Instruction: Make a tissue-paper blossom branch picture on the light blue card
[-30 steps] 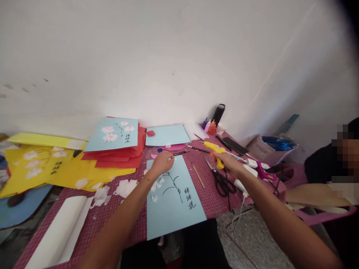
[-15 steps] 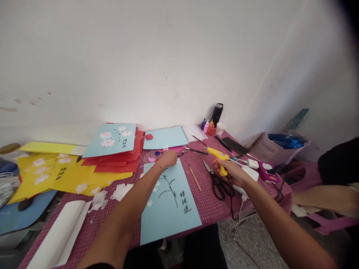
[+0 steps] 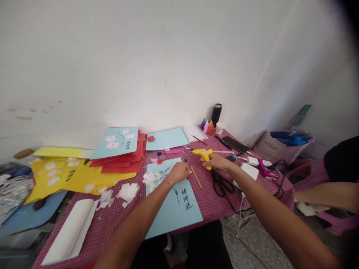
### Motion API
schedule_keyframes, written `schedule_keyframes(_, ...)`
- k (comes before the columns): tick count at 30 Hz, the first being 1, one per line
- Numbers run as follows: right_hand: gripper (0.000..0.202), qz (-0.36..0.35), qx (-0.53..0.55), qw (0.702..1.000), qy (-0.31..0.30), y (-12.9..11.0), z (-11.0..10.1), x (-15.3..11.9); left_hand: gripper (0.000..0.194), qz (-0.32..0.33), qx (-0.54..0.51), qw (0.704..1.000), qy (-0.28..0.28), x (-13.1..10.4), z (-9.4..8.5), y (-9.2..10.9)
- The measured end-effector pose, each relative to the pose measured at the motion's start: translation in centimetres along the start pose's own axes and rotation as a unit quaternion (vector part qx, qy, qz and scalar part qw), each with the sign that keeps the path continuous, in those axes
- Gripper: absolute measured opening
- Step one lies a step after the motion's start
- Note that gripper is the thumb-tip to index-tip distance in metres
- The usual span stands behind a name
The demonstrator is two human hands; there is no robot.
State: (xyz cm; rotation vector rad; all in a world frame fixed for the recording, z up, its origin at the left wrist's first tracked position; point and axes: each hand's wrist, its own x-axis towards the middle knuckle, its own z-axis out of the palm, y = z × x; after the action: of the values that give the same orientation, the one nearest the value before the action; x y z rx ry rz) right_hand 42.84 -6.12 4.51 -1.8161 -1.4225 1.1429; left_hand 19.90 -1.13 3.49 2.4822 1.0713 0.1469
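In my right hand is a yellow hot glue gun, its nozzle toward the left and a clear glue stick out of its back. My left hand is closed over the upper right of a light blue sheet. A short dark pen-like stick juts up from its fingers; the rest is hidden. The sheet bears inked branches, black characters and white paper petals at its left. Below the glue gun lie black scissors, and beside the sheet a wooden stick.
Torn white paper and a white roll lie on the left. Behind are red sheets, paint bottles, a paper cup and a black flask. Cables hang at the right edge, near another person's arm.
My left hand has moved right and toward me, with the dark stick now upright. My right hand has brought the glue gun left, closer to it. The view has shifted slightly.
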Motion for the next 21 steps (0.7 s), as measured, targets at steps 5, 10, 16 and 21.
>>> schedule_keyframes(5, 0.016, 0.017, -0.042, 0.998, -0.052, -0.8, 1.2, 1.7, 0.027, -0.028, -0.013, 0.998, 0.057, -1.8, 1.9, 1.2)
schedule_keyframes(10, 0.012, 0.026, -0.085, 0.990, -0.106, -1.7, 2.0, 2.5, 0.029, -0.056, -0.024, 0.993, 0.101, -2.4, 2.9, 1.9)
schedule_keyframes(16, 0.007, 0.037, -0.166, 0.974, -0.149, -2.9, 2.2, 3.5, 0.028, -0.073, -0.048, 0.987, 0.132, -2.1, 3.3, 2.3)
schedule_keyframes(21, 0.012, 0.041, -0.256, 0.955, -0.145, -3.8, 2.2, 3.5, 0.026, -0.071, -0.091, 0.983, 0.144, -2.8, 3.1, 2.2)
